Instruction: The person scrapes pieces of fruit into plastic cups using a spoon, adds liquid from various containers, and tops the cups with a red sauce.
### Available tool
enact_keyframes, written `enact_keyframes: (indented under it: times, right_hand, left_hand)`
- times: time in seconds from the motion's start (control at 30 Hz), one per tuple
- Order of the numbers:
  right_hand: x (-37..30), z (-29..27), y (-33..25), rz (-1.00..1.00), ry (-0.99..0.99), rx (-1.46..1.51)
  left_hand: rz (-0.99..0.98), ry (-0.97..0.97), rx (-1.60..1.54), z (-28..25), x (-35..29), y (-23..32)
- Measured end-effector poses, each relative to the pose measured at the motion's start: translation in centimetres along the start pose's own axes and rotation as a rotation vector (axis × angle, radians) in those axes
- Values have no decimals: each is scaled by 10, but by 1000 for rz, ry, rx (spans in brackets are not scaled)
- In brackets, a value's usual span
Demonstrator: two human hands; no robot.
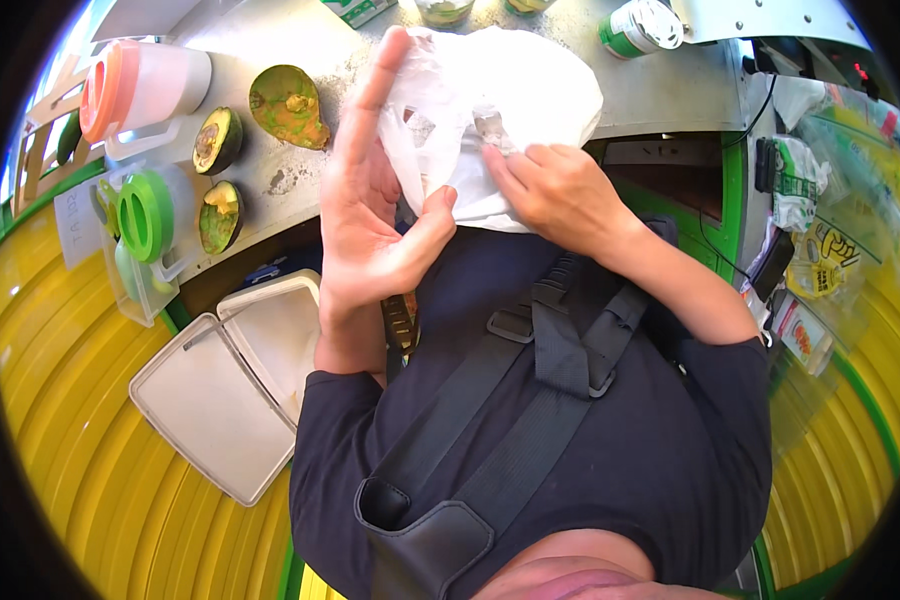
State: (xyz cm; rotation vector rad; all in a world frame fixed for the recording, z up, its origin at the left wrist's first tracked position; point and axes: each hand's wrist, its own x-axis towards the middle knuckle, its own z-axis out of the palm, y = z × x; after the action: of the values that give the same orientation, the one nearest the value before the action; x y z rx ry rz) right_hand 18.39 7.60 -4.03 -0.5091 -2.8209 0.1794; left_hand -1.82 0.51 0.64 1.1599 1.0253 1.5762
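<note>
Plastic bag (545,85), white, thin and crumpled, lies between the person's two hands at the front edge of the grey counter (660,95), its lower part reaching past that edge toward the dark shirt. The left hand (365,225) stands upright along the bag's left side, its fingers released: one finger points straight up, the thumb spreads away to the right across the bag's lower left corner, and how the remaining fingers lie is hard to make out. The right hand (560,195) comes in from the other side with its back to the camera, fingers bent and grasping the white plastic near the middle of its front; their tips are partly hidden in the folds.

Left of the hands, an emptied avocado skin (288,105) lies on the counter, nearest the left hand. Just beside it are two avocado halves, the upper half (220,140) and the lower half (220,218), which shows torn yellow flesh. Farther left stand a pitcher with a coral lid (175,80) and a pitcher with a green lid (145,218). A green-and-white tub (640,28) sits beyond the bag, toward the right.
</note>
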Motion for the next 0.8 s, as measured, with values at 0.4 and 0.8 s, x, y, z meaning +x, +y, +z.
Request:
enact_keyframes:
  times: [0.4,0.8]
  right_hand:
    - [-40,1,-18,194,-85,92]
    - [-39,9,-17,572,-1,456]
  left_hand:
    - [-50,17,112,18,-18,-4]
    - [9,-30,165,20,-16,2]
